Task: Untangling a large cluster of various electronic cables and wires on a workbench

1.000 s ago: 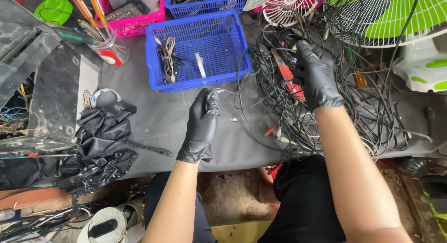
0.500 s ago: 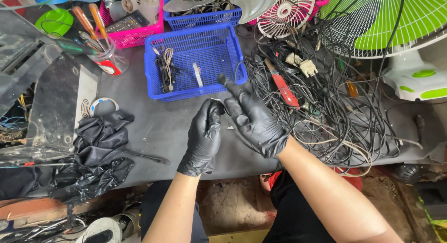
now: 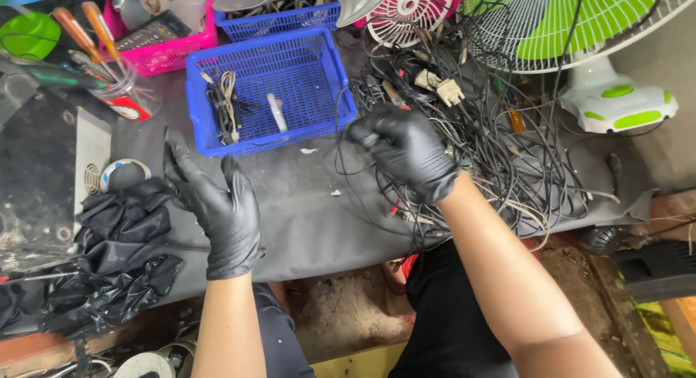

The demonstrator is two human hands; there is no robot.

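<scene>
Both my hands wear black gloves. My left hand [image 3: 214,204] is spread flat, fingers apart, over the dark grey table cover [image 3: 304,197], holding nothing, just below a blue plastic basket [image 3: 319,66]. My right hand [image 3: 406,150] is closed around a thin black wire [image 3: 341,142] that loops down from the basket's right corner. To its right lies a large tangle of black cables [image 3: 500,153]. The basket holds a coiled cable bundle [image 3: 223,106] and a small white piece [image 3: 275,111].
Crumpled black plastic [image 3: 119,247] lies left of my left hand. A pink basket [image 3: 174,41], a second blue basket [image 3: 290,12], a cup of screwdrivers [image 3: 116,81], a small pink fan [image 3: 409,12] and a green-bladed fan [image 3: 573,30] line the back.
My hands were together at the table's middle. My left hand has since opened and moved left; my right hand has moved right toward the cable tangle, gripping a wire.
</scene>
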